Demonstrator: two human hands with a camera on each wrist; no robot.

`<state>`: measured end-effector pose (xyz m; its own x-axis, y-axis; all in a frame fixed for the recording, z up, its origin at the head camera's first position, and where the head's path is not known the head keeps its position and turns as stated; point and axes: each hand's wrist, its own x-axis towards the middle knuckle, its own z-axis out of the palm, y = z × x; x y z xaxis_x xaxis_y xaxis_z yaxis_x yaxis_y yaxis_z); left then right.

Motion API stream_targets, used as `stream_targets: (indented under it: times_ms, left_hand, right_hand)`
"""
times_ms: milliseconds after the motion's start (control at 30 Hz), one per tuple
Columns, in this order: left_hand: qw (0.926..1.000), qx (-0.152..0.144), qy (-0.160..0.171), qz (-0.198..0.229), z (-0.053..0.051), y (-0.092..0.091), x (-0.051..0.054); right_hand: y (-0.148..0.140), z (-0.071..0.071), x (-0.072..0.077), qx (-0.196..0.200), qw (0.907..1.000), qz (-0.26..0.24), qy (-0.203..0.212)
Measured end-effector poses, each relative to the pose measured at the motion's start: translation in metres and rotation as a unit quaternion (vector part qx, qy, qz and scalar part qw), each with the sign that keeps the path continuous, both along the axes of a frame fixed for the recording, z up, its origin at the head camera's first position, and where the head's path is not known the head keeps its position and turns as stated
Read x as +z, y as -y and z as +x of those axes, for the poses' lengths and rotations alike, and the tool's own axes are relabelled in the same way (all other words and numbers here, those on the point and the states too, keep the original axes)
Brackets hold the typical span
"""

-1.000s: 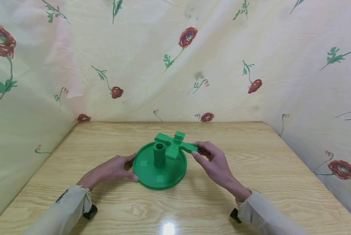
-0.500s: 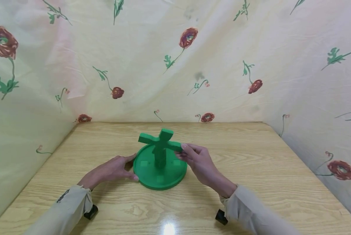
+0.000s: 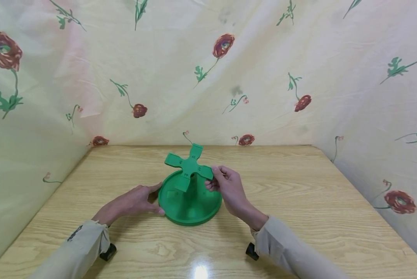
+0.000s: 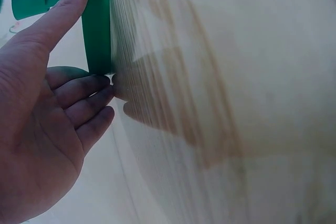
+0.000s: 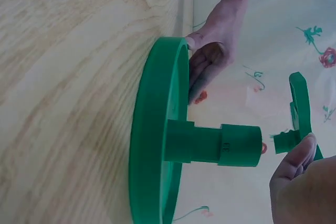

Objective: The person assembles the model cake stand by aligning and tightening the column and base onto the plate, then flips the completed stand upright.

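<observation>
The green post (image 5: 212, 144) already stands upright on the round green base (image 3: 190, 223); what seems left is the four-armed green cross (image 3: 190, 166), held above, its peg (image 5: 285, 142) apart from the post. The right hand (image 3: 232, 193) pinches its four-o'clock arm; the left hand (image 3: 135, 201), fingers relaxed, touches the base at nine o'clock. Counted: one base, one post, one cross, two hands.

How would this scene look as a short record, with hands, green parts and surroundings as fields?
Left hand: touches the edge of the round base
Right hand: pinches one arm of the green cross
Green cross: four arms, held above the post, peg pointing down, apart from the post
Post: upright on the round base
Round base: lies flat on the wooden table
Backdrop: pale cloth with red flowers
</observation>
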<state>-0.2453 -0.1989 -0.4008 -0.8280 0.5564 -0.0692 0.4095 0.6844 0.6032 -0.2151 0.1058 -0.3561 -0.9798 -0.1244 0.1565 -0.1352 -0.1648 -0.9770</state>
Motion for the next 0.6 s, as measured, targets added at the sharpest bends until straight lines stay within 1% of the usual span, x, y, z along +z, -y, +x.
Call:
stream_targets:
  times_ms: [167, 333, 467, 600]
  left_hand:
    - [1.0, 0.001, 0.008, 0.004, 0.0, -0.001, 0.0]
    - [1.0, -0.003, 0.006, 0.006, -0.001, 0.0, 0.001]
    - [1.0, -0.006, -0.002, 0.005, -0.001, 0.0, 0.001]
    - [1.0, -0.005, -0.003, 0.002, -0.001, 0.0, 0.002]
  right_hand:
    - [0.001, -0.004, -0.003, 0.004, 0.9991, 0.003, 0.042]
    - [0.001, -0.007, -0.006, 0.01, 0.9983, 0.005, 0.058]
    - [0.0, -0.009, -0.007, 0.015, 0.9986, 0.004, 0.05]
    - [-0.004, -0.011, -0.009, 0.025, 0.9993, 0.022, 0.018]
